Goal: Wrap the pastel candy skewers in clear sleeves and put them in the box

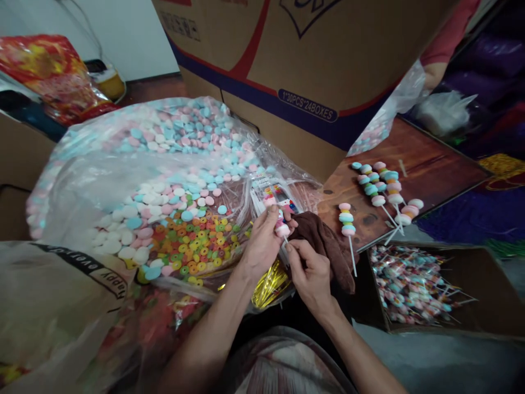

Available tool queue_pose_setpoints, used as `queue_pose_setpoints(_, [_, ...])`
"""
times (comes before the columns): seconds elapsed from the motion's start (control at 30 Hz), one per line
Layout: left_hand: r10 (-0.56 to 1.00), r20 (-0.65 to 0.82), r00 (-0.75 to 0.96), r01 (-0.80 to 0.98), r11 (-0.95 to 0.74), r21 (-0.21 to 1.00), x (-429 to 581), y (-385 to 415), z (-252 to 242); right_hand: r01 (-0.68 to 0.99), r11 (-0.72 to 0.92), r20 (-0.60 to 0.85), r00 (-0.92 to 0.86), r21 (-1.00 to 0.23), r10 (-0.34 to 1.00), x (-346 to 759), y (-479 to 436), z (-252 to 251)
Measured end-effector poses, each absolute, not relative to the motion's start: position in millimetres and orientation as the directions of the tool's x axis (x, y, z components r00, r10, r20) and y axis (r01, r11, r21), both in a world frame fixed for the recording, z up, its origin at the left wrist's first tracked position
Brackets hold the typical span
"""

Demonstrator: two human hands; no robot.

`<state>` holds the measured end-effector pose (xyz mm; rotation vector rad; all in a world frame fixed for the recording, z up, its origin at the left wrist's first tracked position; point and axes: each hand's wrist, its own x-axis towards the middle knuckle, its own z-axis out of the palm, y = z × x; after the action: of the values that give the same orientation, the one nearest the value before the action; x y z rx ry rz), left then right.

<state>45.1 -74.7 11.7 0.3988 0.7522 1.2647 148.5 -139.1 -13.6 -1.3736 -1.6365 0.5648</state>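
Left hand point(262, 243) grip pinching candy skewer point(282, 229), right hand point(312, 272) grip pinching its lower end, candy bag point(82, 189) beside

Heads up: the big brown cardboard box point(311, 49) runs off the top edge, so its blue logo is chopped and the small black print at its upper left is way too tiny to read. A co-worker's red sleeve point(449, 33) pokes out behind it, the rest hidden. The pink-and-white candy skewer point(282, 229) loses most of its stick behind the right hand point(312, 273).
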Motion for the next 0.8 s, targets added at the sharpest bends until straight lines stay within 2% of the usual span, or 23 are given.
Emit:
queue_pose_setpoints(0.13, [0.948,-0.274,0.162,-0.693,0.307,0.653,50.5,-80.6,10.9,0.649,0.384,0.5,-0.007,-0.657,0.866,141.4,-134.8,-16.0])
queue_pose_setpoints(0.23, [0.943,-0.273,0.189,-0.69,0.326,0.646,50.5,-82.0,8.9,0.692,0.395,0.539,-0.01,-0.605,0.842,139.3,-131.6,-17.0])
queue_pose_setpoints(0.4, [0.941,-0.315,0.123,-0.68,0.311,0.664,44.6,-77.0,4.4,0.701,0.406,0.545,-0.03,-0.586,0.838,143.4,-132.8,-18.3])
queue_pose_setpoints(0.53, [0.939,-0.325,0.113,-0.739,0.298,0.604,41.5,-73.2,2.9,0.641,0.346,0.476,0.034,-0.685,0.879,145.3,-134.6,-18.6])
queue_pose_setpoints(0.63, [0.935,-0.33,0.126,-0.75,0.308,0.585,42.1,-72.7,4.6,0.591,0.36,0.446,0.001,-0.722,0.895,145.4,-134.4,-18.2])
queue_pose_setpoints(0.8, [0.911,-0.394,0.125,-0.747,0.348,0.567,44.4,-73.6,9.9,0.627,0.462,0.529,-0.092,-0.628,0.844,146.9,-134.0,-23.9])
